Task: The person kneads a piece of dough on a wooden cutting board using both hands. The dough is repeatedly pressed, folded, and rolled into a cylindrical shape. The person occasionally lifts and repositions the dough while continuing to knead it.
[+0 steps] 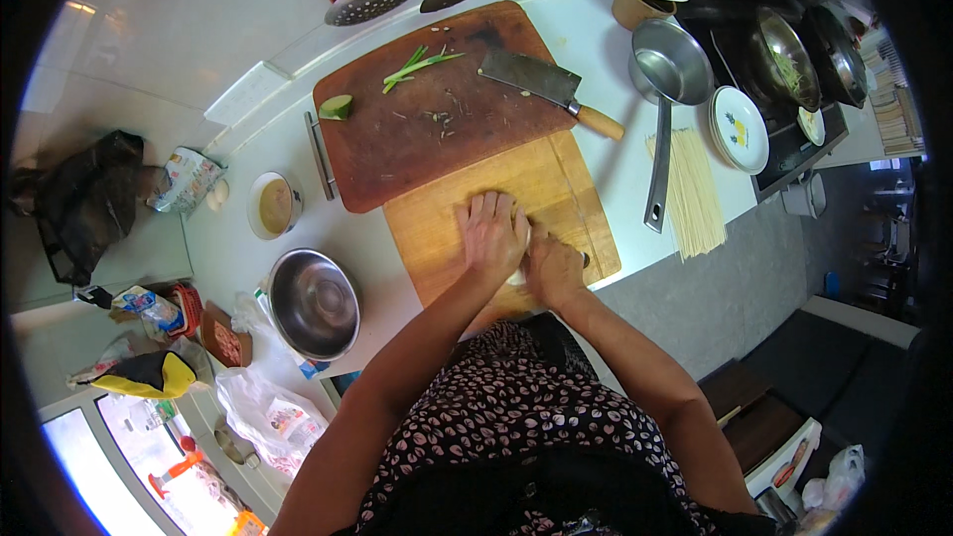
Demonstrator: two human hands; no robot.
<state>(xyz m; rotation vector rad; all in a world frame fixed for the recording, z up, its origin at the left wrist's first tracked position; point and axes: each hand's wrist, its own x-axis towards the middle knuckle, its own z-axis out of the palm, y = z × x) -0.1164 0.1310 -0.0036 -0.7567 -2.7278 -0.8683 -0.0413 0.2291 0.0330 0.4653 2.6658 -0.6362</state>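
Note:
Both my hands are together over a light wooden cutting board (439, 212). My left hand (493, 232) presses down with its fingers bent over a small whitish item (517, 275), mostly hidden between the hands. My right hand (555, 268) is curled at the item's right side, with a dark round end (585, 260) showing past it; what it belongs to is hidden. Behind lies a dark wooden cutting board (417, 130) bearing green onion pieces (417, 68), a green vegetable chunk (336, 107) and a cleaver (532, 78) with a wooden handle.
A steel bowl (314, 305) and a bowl of yellowish liquid (275, 206) stand at the left. At the right are a steel saucepan (671, 63), dry noodles (696, 193), stacked plates (739, 130), a brown pot (633, 4) and a stove with a wok (788, 59). Ladles hang behind.

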